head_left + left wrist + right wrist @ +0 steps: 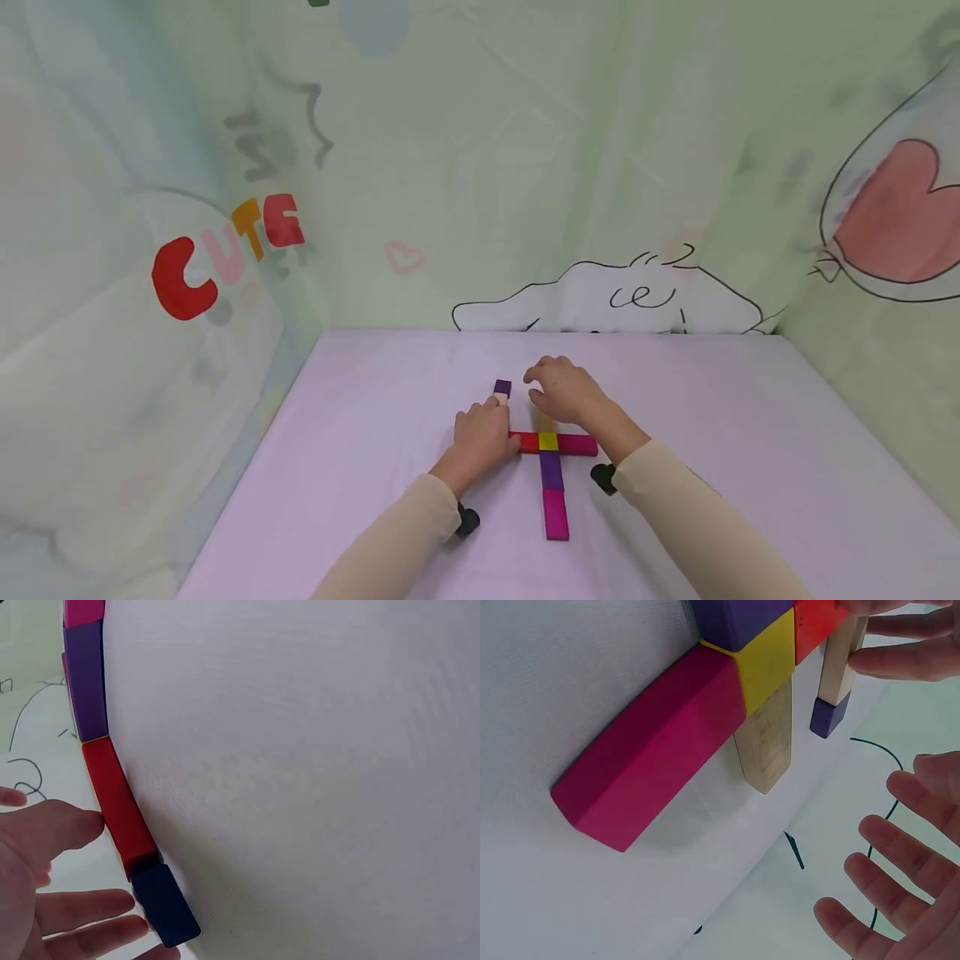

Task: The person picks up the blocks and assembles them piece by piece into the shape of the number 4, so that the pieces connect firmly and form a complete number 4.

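Observation:
Flat on the lilac table (360, 433) lies a cross of blocks: a red block (528, 442), a yellow cube (548, 441), a magenta block (578, 445), then a purple block (551, 469) and a second magenta block (556, 514) towards me. My left hand (483, 433) lies at the red block's left end, its straight fingers (907, 656) against a thin wooden block (838, 664) that ends in a small purple cube (502, 387). The thumb (75, 825) touches the red block (116, 810). My right hand (564, 392) hovers with fingers spread over a second wooden block (769, 742) beyond the yellow cube (765, 664).
A pale green printed cloth (525, 167) walls the table at the back and on both sides. Bare lilac tabletop stretches to the left and right of the blocks.

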Demonstrator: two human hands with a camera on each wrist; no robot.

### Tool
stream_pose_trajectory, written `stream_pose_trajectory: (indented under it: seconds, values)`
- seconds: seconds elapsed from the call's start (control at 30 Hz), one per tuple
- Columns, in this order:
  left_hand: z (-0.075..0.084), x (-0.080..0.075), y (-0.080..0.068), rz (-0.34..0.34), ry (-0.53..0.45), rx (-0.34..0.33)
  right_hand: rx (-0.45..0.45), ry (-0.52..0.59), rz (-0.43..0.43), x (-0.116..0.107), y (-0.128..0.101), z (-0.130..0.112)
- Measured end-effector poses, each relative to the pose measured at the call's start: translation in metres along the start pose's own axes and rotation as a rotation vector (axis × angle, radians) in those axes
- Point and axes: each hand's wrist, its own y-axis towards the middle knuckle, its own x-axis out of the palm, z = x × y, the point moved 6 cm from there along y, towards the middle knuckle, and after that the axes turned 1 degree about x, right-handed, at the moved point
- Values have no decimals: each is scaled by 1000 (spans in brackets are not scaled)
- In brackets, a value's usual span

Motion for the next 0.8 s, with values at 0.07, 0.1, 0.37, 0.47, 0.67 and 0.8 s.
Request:
stream_pose_trajectory:
  seconds: [0.07, 0.1, 0.37, 0.47, 0.67, 0.8]
  values:
    - [0, 1, 2, 8, -6, 1, 0, -4, 9, -2, -1, 0]
    - [0, 2, 3, 13, -5, 4, 3, -4, 15, -3, -2, 0]
    - [3, -1, 7, 75, -11, 26, 27, -15, 39, -12, -11, 6]
    - [3, -5, 7, 92, -15, 35, 41, -24, 48, -13, -11, 9]
    - [2, -12, 10, 76, -16, 32, 57, -46, 56, -12, -11, 14]
    - [-1, -16, 12, 81, -17, 30, 64, -66, 86, -13, -13, 16]
